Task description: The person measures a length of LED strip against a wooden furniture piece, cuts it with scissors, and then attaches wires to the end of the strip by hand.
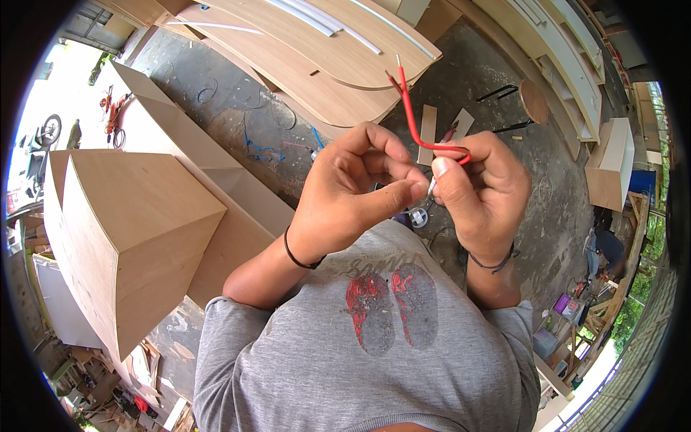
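Red cable (412, 119) held in the right hand (484, 193), in front of a grey shirt (288, 360); it bends sharply at the knuckles and rises to a split upper end. The right fingers are clamped on the cable. The left hand (353, 191) comes close beside it, thumb and fingertip together at a small white piece (432, 186); whether they grip this, I cannot tell from where I stand. To the worker's left, a plywood box (162, 248) stands beside a long carcass (248, 198), whose open compartments show grey inner faces. To the right are a pale shelf unit (568, 79) with recesses and an open-sided box (610, 162); farther down, a purple container (561, 302), its contents too small to make out. Beyond the hands, white strips (302, 17) lie on the wooden counter (345, 61).
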`<move>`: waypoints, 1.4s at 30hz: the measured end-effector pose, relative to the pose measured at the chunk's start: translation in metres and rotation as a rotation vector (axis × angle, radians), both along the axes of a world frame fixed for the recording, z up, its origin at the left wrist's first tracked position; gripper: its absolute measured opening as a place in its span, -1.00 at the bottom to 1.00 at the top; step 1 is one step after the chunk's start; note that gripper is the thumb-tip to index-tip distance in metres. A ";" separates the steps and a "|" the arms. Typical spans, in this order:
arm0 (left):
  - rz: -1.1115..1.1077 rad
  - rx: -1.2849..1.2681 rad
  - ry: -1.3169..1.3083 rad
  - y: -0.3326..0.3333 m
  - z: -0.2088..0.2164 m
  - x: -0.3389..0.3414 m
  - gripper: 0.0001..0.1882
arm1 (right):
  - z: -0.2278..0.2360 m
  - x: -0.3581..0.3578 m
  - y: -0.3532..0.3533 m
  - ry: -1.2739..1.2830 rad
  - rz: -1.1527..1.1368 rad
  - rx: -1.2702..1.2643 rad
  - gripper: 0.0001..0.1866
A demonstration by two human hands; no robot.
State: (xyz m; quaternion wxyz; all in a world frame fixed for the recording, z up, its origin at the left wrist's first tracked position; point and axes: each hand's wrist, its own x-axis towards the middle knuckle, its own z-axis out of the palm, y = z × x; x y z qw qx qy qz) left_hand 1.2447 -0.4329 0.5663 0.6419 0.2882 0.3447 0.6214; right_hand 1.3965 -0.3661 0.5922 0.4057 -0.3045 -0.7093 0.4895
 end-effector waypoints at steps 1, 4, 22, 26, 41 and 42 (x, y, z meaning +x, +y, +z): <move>-0.006 0.003 -0.006 0.000 0.000 0.000 -0.72 | 0.000 0.000 0.000 0.004 0.004 0.011 -0.96; -0.001 -0.003 -0.014 -0.001 -0.002 0.001 -0.68 | 0.000 0.001 0.000 -0.013 0.008 0.017 -0.95; -0.038 -0.011 -0.052 0.001 -0.005 0.000 -0.72 | -0.003 0.004 0.001 0.006 0.021 -0.035 -0.95; -0.039 -0.004 -0.061 0.001 -0.005 0.000 -0.72 | -0.003 0.004 0.001 0.016 0.028 -0.017 -0.95; -0.047 -0.030 -0.096 0.002 -0.006 0.002 -0.72 | -0.004 0.004 0.001 0.033 0.022 -0.009 -0.96; -0.047 -0.030 -0.097 0.002 -0.006 0.002 -0.72 | -0.005 0.005 0.000 0.030 0.021 -0.013 -0.96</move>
